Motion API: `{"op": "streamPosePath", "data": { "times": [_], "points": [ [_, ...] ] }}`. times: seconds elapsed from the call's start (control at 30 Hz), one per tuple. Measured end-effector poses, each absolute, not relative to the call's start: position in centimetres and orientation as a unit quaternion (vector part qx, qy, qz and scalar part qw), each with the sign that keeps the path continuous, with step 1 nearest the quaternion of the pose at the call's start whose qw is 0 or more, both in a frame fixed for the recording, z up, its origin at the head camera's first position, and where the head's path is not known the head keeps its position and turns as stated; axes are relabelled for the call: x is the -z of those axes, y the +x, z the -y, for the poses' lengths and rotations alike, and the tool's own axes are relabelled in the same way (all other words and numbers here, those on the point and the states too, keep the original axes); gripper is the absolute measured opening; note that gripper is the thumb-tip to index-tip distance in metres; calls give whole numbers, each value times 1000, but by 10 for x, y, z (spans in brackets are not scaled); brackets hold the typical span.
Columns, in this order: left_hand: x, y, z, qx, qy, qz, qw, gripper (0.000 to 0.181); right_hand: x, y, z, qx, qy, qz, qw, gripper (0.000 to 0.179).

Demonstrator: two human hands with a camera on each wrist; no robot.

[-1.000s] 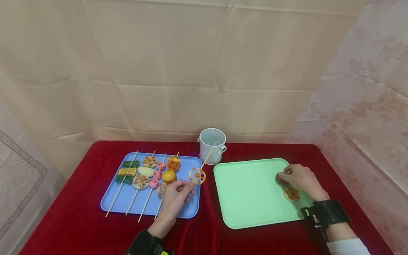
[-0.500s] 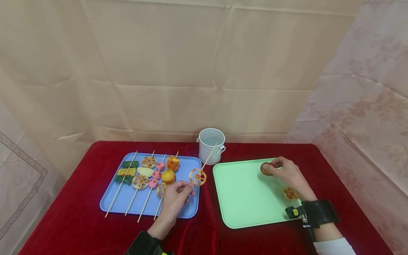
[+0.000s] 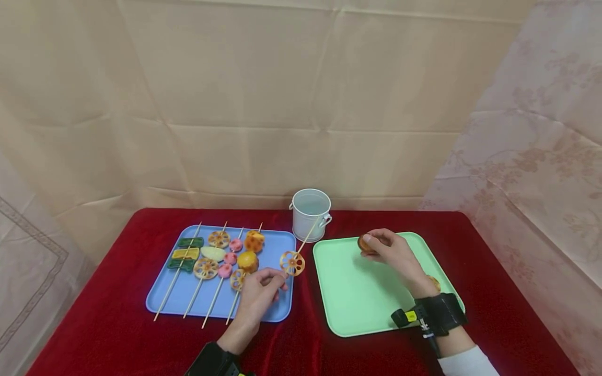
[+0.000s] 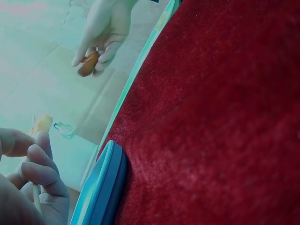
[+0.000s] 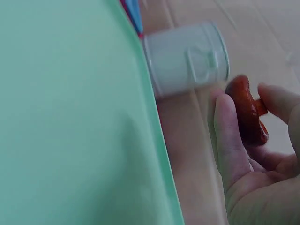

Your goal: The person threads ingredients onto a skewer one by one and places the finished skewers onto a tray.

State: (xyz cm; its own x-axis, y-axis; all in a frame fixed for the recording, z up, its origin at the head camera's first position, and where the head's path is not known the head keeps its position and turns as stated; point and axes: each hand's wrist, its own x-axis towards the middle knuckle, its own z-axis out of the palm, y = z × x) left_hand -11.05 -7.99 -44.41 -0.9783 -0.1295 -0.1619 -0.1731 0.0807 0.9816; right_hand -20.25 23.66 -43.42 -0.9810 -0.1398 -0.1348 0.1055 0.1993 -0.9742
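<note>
My left hand (image 3: 257, 293) pinches a wooden skewer (image 3: 308, 236) over the right part of the blue tray (image 3: 277, 308). A lotus root slice (image 3: 292, 263) is threaded on that skewer, just beyond the fingertips. My right hand (image 3: 394, 256) holds a brown mushroom (image 5: 246, 110) between thumb and fingers, raised above the green tray (image 3: 357, 308). In the right wrist view its cap and short stem show. The left wrist view also has the mushroom (image 4: 88, 63) in the right hand, apart from the skewer.
Several loaded skewers lie on the blue tray, with green and yellow pieces (image 3: 185, 254), pink pieces (image 3: 230, 258) and lotus slices (image 3: 205, 268). A white metal bucket (image 3: 310, 215) stands behind, between the trays. Another round slice (image 3: 433, 283) sits on the green tray, partly behind the right wrist.
My right hand has lifted the mushroom from the green tray's right side and carried it left toward the skewer. The left hand has stayed in place with the skewer.
</note>
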Motion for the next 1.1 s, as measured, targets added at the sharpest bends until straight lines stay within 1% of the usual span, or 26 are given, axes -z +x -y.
{"op": "streamPosePath", "data": {
  "times": [0.3, 0.5, 0.57, 0.7, 0.9, 1.1],
  "points": [
    [445, -109, 78, -671, -110, -732, 27, 16, 433, -205, -206, 712, 6, -691, 126, 57],
    [445, -109, 79, -661, -95, -743, 44, 19, 430, -206, -193, 774, 31, -616, 147, 52],
    [446, -109, 79, -660, -86, -745, 48, 19, 431, -207, -190, 782, 38, -605, 147, 47],
    [447, -109, 79, -656, -65, -750, 56, 20, 432, -207, -185, 783, 45, -603, 142, 45],
    [447, -108, 79, -645, -39, -759, 79, 22, 436, -207, -182, 772, 48, -621, 128, 45],
    [447, -107, 75, -649, -24, -755, 91, 19, 437, -207, -181, 780, 66, -613, 109, 46]
  ]
}}
